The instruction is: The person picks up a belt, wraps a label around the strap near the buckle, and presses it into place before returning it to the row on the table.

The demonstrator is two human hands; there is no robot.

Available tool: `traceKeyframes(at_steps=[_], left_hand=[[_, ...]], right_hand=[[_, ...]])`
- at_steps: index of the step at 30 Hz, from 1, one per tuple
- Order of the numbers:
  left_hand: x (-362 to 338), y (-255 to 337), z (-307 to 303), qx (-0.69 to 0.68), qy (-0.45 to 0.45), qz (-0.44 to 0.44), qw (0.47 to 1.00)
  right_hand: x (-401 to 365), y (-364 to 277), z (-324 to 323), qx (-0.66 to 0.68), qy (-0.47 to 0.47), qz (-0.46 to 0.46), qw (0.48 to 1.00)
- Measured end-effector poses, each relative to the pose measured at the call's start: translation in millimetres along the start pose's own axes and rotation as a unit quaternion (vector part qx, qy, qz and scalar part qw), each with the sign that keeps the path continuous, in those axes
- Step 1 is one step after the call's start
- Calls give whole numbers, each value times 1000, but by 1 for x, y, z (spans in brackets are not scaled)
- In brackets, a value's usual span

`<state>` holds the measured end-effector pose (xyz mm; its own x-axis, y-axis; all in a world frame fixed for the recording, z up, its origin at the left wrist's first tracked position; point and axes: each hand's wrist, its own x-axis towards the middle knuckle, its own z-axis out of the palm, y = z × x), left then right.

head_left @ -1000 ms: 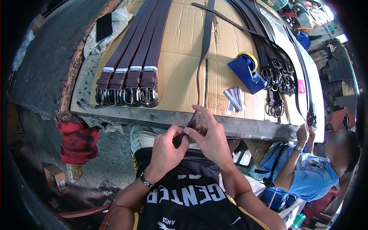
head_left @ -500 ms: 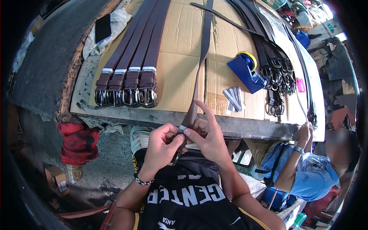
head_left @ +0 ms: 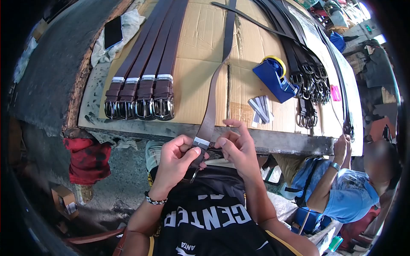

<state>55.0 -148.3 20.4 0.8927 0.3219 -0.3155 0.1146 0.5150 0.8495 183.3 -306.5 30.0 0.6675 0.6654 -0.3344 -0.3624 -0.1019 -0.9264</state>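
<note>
At six o'clock, just off the worktop (head_left: 273,143) edge, what do the hands have?

One brown belt (head_left: 209,115). My left hand (head_left: 177,155) has a closed grip around its buckle end, with the thumb on a white strip (head_left: 200,141) wrapped across the strap. My right hand (head_left: 235,147) pinches the same belt just beside that strip, index finger lifted.

Where does the rest of it go?

Up toward twelve o'clock, over the cardboard (head_left: 194,85).

How far along does the work look?

Partway, I judge. The four buckled belts (head_left: 145,91) at ten o'clock lie side by side, each with a white strip above its buckle, so I take those as done. The one in hand has its strip on, and I think it is being pressed flat. I can make out no strips on the black belts (head_left: 309,81) bunched at two o'clock, so they look left to do.

Supplies?

A blue tape dispenser (head_left: 275,79) sits at one o'clock, with cut white slips (head_left: 260,110) just below it. Another person's hand (head_left: 341,145) is at the worktop edge, at three o'clock.
</note>
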Motion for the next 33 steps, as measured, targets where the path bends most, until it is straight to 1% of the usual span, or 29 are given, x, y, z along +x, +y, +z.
traceKeyframes(at_steps=[2, 5, 6, 9, 12, 15, 20, 26, 33], left_hand=[[-1, 0, 1, 9, -7, -3, 1000], [-1, -4, 7, 17, 4, 20, 1000], [-2, -5, 8, 26, -1, 23, 999], [-2, -8, 9, 46, -5, 34, 998], [-1, -11, 9, 47, 6, 40, 998], [-1, -11, 8, 47, 2, 43, 998], [-1, -5, 8, 38, -19, 45, 998], [5, -7, 5, 85, -10, 47, 995], [9, -16, 7, 45, 18, 30, 998]], right_hand=[[0, 4, 2, -14, 7, 12, 1000], [-2, 5, 17, 31, -17, 20, 999], [0, 10, 20, 36, -19, 10, 999], [3, 18, 21, 34, -20, 20, 999], [4, 17, 21, 74, -26, 25, 997], [5, 17, 20, 81, -31, 18, 996], [6, 18, 17, 64, -40, 2, 997], [7, 19, 16, 48, -40, 2, 998], [9, 17, 17, 56, -44, 0, 997]])
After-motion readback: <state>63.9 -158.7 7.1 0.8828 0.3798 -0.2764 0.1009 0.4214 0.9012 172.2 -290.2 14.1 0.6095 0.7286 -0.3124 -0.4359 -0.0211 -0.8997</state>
